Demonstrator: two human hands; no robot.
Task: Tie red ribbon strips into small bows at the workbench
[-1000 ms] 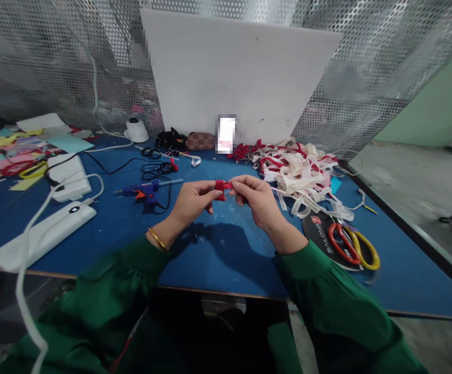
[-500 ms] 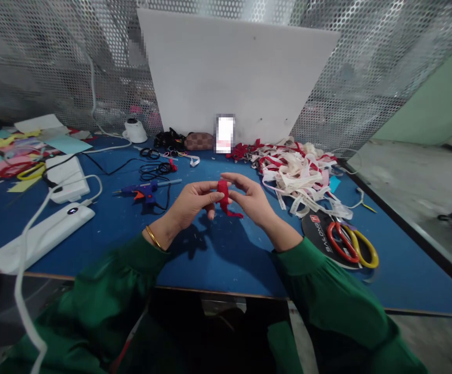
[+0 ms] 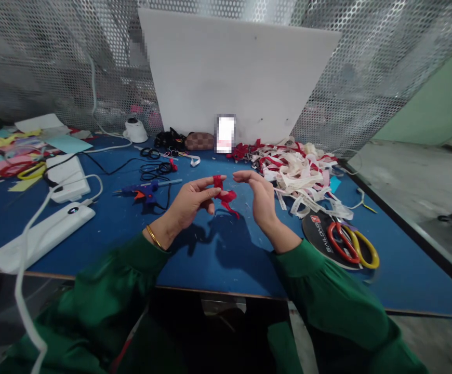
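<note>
A red ribbon (image 3: 227,197) is looped around the index finger of my left hand (image 3: 194,200), near its tip. The left thumb presses on the ribbon below the loop, and the loose end hangs down to the right with a twist in it. My right hand (image 3: 263,198) is a short way to the right, apart from the ribbon. Its fingers are stretched out toward the left hand and hold nothing. Both hands are held above the blue table (image 3: 226,265).
A blue glue gun (image 3: 145,193) lies left of the hands. Tangled white and red ribbons (image 3: 296,166) are heaped at the right back. Scissors (image 3: 353,244) rest on a black card at the right. A power bank (image 3: 42,236) and cables lie left. Behind stands a white board (image 3: 237,72).
My right hand has let go of the ribbon and moved right, its fingers opening out. The ribbon's free end now swings lower right, while the loop stays on my left index finger.
</note>
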